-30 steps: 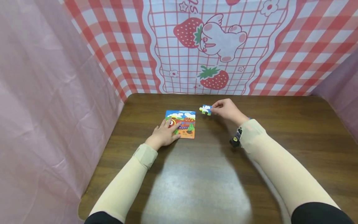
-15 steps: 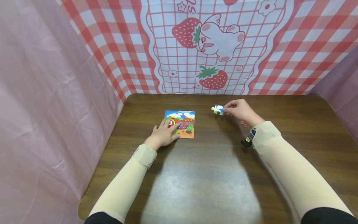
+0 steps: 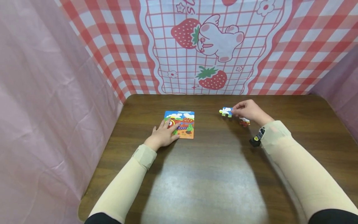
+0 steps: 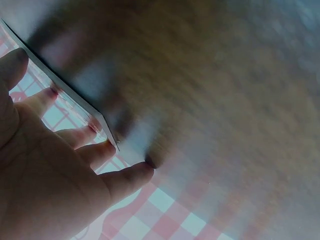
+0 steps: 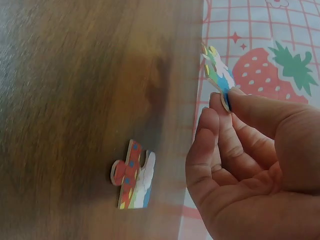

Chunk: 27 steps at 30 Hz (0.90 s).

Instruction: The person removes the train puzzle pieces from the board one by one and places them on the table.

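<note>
Left hand (image 3: 162, 136): fingers spread on the picture board (image 3: 186, 120); light pressure should prevent slipping.
Held piece (image 3: 226, 111): raised above the desk (image 3: 195, 174), edge clamped between thumb and fingers of the right hand (image 3: 250, 111); a gentle pinch should leave its tabs free.
Loose piece (image 3: 245, 122): on the desk, near that hand.

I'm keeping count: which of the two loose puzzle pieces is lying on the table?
The red-banded piece with blue dots; the other piece, showing no red, is pinched in the right hand.
</note>
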### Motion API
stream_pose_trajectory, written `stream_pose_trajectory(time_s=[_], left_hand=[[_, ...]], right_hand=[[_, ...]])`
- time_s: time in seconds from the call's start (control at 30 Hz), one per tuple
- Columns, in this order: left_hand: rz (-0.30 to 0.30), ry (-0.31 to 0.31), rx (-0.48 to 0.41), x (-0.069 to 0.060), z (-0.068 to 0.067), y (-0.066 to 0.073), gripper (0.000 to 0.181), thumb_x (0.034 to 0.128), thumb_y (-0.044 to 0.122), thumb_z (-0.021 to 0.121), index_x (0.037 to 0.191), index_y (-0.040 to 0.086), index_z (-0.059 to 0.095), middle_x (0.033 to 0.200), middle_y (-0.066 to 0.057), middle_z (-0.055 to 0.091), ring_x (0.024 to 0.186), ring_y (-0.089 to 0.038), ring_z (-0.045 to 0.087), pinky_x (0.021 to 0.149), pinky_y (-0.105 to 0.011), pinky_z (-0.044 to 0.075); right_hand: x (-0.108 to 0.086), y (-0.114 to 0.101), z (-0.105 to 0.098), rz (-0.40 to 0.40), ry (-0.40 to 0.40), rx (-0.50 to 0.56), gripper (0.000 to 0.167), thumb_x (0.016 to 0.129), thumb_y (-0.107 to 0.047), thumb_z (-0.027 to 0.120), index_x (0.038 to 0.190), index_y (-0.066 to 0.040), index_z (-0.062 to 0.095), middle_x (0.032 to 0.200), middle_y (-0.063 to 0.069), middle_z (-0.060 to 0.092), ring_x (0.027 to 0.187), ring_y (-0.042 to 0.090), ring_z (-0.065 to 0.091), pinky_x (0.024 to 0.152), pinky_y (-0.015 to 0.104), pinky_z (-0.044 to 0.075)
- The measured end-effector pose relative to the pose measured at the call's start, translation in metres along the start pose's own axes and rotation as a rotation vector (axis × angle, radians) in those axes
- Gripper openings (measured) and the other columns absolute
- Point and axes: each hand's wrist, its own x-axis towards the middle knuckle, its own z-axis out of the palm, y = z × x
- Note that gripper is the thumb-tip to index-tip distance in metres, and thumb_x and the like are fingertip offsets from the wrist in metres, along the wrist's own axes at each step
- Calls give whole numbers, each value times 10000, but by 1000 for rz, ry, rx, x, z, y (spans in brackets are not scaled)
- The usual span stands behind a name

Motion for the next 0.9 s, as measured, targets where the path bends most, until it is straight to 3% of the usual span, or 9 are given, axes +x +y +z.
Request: stream_pose_trajectory(time_s=[0.17,0.4,0.63,0.9], left_hand=[[7,11,-3,1,1,-2,654,1054,572,423,1638,387,192,1694,-133,25,1527,-375,1,1122,-700,147],[12,16,3,1,3,-2,655,1052,576,425,1636,401,183,1694,-130,30,1527,-378,6,1122,-699,147],[11,23,2,2,3,-2,651,1051,577,426,1633,412,185,1695,-123,30,1527,-376,5,1121,-702,143],[11,21,-2,2,1,-2,652,1051,579,422,1634,406,187,1695,-125,28,1527,-375,1,1122,-701,142]], right_hand=[[1,7,0,-8,-21,-1,316,999,-202,691,1140,81,681,992,204,721,928,324,665,800,412,570],[3,15,0,-59,-35,-16,279,955,-124,734,1114,100,690,903,147,727,778,219,665,651,304,549],[6,17,2,-41,-51,31,250,959,-84,721,1097,122,689,885,152,731,746,210,671,621,313,550],[6,19,2,-30,-28,-118,223,940,-142,750,1018,67,740,852,107,723,705,209,634,610,320,519]])
